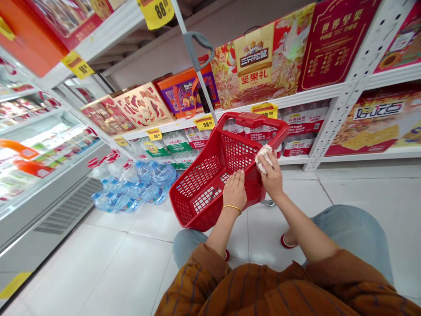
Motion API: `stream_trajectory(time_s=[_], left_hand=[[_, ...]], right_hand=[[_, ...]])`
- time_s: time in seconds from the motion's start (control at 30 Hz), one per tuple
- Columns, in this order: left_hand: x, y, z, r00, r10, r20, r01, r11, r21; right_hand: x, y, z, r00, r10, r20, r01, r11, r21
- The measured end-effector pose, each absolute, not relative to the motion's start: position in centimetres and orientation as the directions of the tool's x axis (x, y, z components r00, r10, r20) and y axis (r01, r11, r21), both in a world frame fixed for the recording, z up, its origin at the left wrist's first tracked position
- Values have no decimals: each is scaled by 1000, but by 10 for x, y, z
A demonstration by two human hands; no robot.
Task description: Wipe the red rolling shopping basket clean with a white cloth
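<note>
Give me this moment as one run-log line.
left grip: on near side of red basket | right grip: holds white cloth against red basket | nearby: bottle packs

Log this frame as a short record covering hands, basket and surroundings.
Left hand: fingers on the near rim of the red basket
Right hand: holding a crumpled whitish cloth against the basket's rim
Floor: bluish bottles grouped left of the basket
Shelves: gift boxes, yellow price tags

View: head-worn | faces forward and down | red basket [213,182] near, shelves [305,97] beyond
</note>
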State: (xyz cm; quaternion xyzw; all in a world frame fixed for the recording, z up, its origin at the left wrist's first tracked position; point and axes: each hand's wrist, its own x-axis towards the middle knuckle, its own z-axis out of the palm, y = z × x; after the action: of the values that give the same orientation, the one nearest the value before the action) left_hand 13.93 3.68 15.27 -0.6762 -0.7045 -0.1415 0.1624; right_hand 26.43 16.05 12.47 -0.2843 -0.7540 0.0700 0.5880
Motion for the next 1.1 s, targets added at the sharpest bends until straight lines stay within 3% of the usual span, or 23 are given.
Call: stream_trajectory(time_s=[0.13,0.3,0.57,0.87,1.1], left_hand=[[132,37,153,-7,913,407,1000,3,10],[129,38,150,-17,925,379,998,-9,65],[126,40,151,-24,926,377,999,11,36],[122,36,143,44,921,387,988,17,-152],[115,29,151,138,944,300,975,-76,-209]], right_hand=[[238,138,100,0,646,763,349,715,-606],[203,123,97,127,697,706,418,608,-675],[181,108,88,151,758,634,212,601,-770],[174,82,63,50,760,648,89,643,-761],[200,95,47,-8,655,755,96,753,-652]])
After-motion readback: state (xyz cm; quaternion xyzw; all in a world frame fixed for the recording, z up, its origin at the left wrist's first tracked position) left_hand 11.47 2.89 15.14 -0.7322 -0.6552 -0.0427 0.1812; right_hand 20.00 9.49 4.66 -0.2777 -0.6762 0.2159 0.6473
